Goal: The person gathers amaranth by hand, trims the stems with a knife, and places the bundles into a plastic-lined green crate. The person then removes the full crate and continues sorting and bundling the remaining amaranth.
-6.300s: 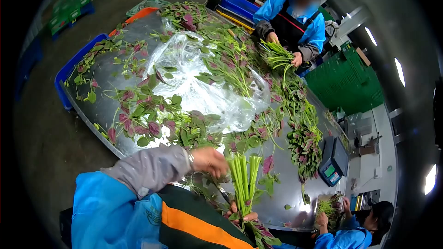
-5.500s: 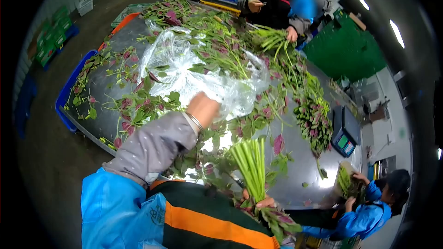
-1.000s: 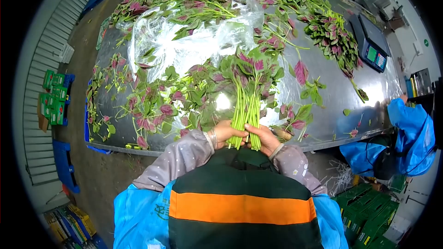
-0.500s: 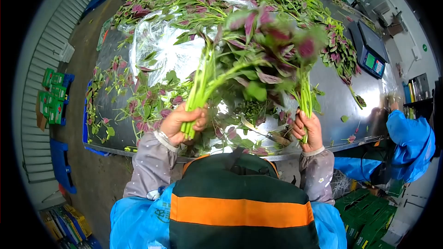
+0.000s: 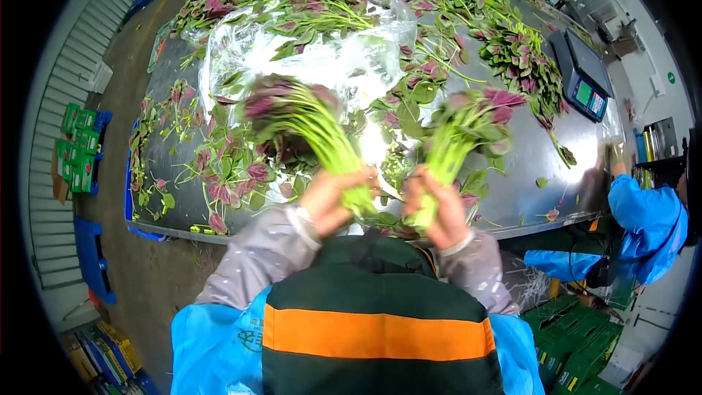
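My left hand (image 5: 335,197) is closed round the pale green stems of a bunch of red amaranth (image 5: 314,121), whose purple and green leaves lean away to the upper left, blurred by motion. In my right hand (image 5: 439,205) is a second bunch of amaranth (image 5: 461,135), gripped low on its stems with the leaves tilted to the upper right. The two bunches are apart, stem ends toward my body. Beneath them, loose leaves and stems (image 5: 248,179) lie scattered on the metal table (image 5: 526,197). Clear plastic film (image 5: 314,58) is spread behind the left bunch.
A long heap of amaranth (image 5: 307,0) covers the far side of the table, with a bundle (image 5: 523,66) at the right. Beside it stands a digital scale (image 5: 585,77). A co-worker in a blue sleeve (image 5: 643,208) is at the right edge. Green crates (image 5: 578,336) stand below.
Both hands have moved closer together, and the bunches have separated from their leafy overlap. The left bunch now tips to the left. More of the plastic film shows.
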The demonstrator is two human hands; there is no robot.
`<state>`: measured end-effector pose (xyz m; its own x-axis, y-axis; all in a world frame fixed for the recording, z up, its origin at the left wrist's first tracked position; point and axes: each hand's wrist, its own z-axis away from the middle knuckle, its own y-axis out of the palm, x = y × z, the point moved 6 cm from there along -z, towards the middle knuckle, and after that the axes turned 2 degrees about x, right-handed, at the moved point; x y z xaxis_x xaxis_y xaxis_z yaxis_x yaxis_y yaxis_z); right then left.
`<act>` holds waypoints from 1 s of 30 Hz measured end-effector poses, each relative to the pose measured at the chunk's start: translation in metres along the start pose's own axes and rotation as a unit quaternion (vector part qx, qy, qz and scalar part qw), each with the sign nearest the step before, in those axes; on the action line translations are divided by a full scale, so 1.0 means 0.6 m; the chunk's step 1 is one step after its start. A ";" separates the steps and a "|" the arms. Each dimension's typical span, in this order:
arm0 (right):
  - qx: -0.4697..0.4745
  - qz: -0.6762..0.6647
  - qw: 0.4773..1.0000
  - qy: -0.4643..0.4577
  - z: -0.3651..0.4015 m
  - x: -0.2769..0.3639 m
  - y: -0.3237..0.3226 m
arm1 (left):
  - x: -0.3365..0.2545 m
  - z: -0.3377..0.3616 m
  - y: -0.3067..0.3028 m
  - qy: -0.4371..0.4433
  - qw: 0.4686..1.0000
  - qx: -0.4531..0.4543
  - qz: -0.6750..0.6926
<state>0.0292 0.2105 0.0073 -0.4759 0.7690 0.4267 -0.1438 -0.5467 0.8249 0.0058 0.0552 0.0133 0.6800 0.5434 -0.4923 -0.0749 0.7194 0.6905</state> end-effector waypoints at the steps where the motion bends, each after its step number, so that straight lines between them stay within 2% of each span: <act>1: -0.037 0.052 0.998 0.013 -0.011 -0.028 0.014 | 0.039 -0.018 -0.001 -0.052 0.998 0.046 0.010; 2: 0.020 0.063 0.998 -0.016 -0.035 -0.051 -0.004 | 0.057 -0.042 -0.020 -0.012 0.995 0.080 -0.051; 4: -0.068 0.076 0.995 0.011 -0.055 -0.072 -0.050 | 0.068 -0.051 -0.048 -0.048 0.999 0.021 -0.004; 6: -0.071 0.162 0.983 0.047 -0.059 -0.089 -0.113 | 0.088 -0.045 -0.077 -0.075 0.993 -0.043 -0.078; 8: -0.086 0.178 0.973 0.122 -0.046 -0.113 -0.105 | 0.123 -0.051 -0.093 -0.111 0.989 -0.039 -0.089; 9: -0.056 0.252 0.961 0.095 -0.054 -0.118 -0.105 | 0.128 -0.060 -0.087 -0.105 0.990 0.001 -0.091; 12: -0.041 0.335 0.939 0.063 -0.059 -0.110 -0.097 | 0.129 -0.055 -0.082 -0.124 0.987 -0.014 -0.099; 16: -0.083 0.319 0.942 0.069 -0.059 -0.102 -0.106 | 0.123 -0.054 -0.087 -0.152 0.976 -0.011 -0.153; 18: -0.119 0.338 0.930 0.088 -0.055 -0.095 -0.123 | 0.130 -0.067 -0.103 -0.114 0.982 0.015 -0.146; 19: -0.133 0.302 0.943 0.041 -0.058 -0.094 -0.127 | 0.121 -0.061 -0.110 -0.090 0.980 -0.060 -0.167; 20: -0.129 0.308 0.942 0.036 -0.057 -0.092 -0.129 | 0.121 -0.064 -0.116 -0.082 0.984 -0.069 -0.145; 22: -0.108 0.222 0.968 0.055 -0.050 -0.093 -0.112 | 0.122 -0.063 -0.115 -0.085 0.986 -0.042 -0.135; 23: -0.118 0.241 0.962 0.044 -0.052 -0.092 -0.121 | 0.120 -0.063 -0.115 -0.066 0.982 -0.078 -0.157; 26: -0.133 0.163 0.973 0.091 -0.047 -0.100 -0.121 | 0.121 -0.059 -0.110 -0.091 0.987 -0.072 -0.113; 27: -0.125 0.201 0.970 0.054 -0.053 -0.093 -0.144 | 0.115 -0.056 -0.107 -0.098 0.990 -0.067 -0.076; 28: -0.152 0.224 0.962 0.021 -0.044 -0.070 -0.144 | 0.105 -0.057 -0.116 -0.071 0.990 -0.066 -0.104; 30: -0.141 0.164 0.965 -0.147 -0.012 0.032 -0.118 | 0.074 -0.041 -0.104 -0.024 0.998 -0.014 -0.050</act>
<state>0.0242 0.2614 -0.0455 -0.2756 0.5775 0.7685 -0.2765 -0.8133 0.5119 0.0226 0.0451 -0.0648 0.7196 0.4474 -0.5310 -0.0258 0.7814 0.6235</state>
